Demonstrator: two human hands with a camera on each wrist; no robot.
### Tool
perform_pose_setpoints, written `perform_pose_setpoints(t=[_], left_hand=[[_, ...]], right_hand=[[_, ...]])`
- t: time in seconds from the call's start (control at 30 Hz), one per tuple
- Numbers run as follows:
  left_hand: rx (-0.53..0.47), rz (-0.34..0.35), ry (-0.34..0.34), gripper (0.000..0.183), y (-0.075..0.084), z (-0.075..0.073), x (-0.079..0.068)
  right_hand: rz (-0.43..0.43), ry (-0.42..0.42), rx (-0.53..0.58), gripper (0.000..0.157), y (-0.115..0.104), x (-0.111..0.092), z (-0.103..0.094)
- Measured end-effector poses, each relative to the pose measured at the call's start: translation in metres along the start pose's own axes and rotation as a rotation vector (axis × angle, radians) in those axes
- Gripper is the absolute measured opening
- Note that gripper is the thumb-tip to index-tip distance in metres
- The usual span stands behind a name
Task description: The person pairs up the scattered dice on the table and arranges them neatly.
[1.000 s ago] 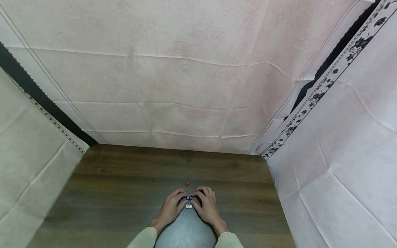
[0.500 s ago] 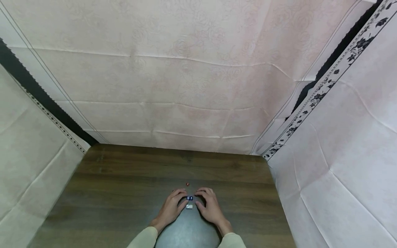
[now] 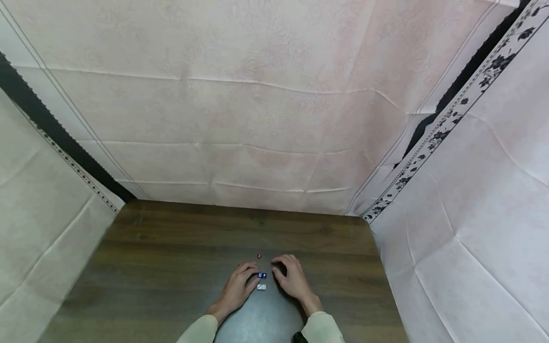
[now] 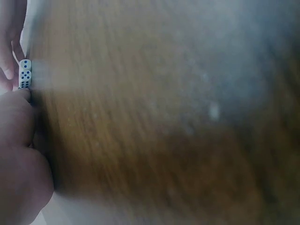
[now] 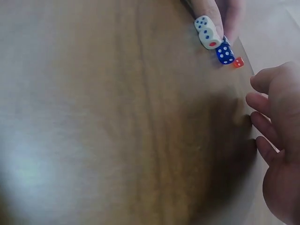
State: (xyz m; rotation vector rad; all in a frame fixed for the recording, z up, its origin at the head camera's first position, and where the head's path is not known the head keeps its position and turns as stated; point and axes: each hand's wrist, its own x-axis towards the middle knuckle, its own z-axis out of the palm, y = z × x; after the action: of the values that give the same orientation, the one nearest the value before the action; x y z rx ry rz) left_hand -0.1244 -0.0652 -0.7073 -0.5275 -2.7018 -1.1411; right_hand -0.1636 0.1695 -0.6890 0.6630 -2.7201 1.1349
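Two white dice [image 3: 261, 287] sit side by side on the wooden table. Just beyond them is a pair of blue dice [image 3: 262, 275], and a small red die [image 3: 259, 256] lies farther out. My left hand [image 3: 238, 286] rests at their left, its fingertips right at the blue dice and its thumb close to the white ones. In the right wrist view, that thumb overlaps the edge of the white dice [image 5: 206, 33] and blue dice [image 5: 225, 52]. My right hand [image 3: 293, 278] stands apart from the dice on the right, fingers loosely bent around nothing.
The brown wooden table [image 3: 180, 238] runs under both hands to a straight far edge. Pale patterned cloth [image 3: 257, 119] hangs behind it, with more white cloth [image 3: 463, 228] at the right side. A dark object [image 3: 299, 337] shows by the right sleeve.
My right hand has drawn away from the blue dice, to the right and slightly outward. My left hand has stayed beside the dice, which keep their places.
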Motion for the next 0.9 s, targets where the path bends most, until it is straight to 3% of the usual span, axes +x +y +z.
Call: perform_pose_setpoints(t=[0.43, 0.9], left_hand=[[0.003, 0.030, 0.010, 0.019, -0.003, 0.003, 0.000], [-0.016, 0.015, -0.004, 0.020, -0.004, 0.002, 0.000]], right_hand=[[0.097, -0.075, 0.025, 0.020, -0.001, 0.032, 0.000], [0.074, -0.176, -0.044, 0.025, -0.008, 0.053, 0.004]])
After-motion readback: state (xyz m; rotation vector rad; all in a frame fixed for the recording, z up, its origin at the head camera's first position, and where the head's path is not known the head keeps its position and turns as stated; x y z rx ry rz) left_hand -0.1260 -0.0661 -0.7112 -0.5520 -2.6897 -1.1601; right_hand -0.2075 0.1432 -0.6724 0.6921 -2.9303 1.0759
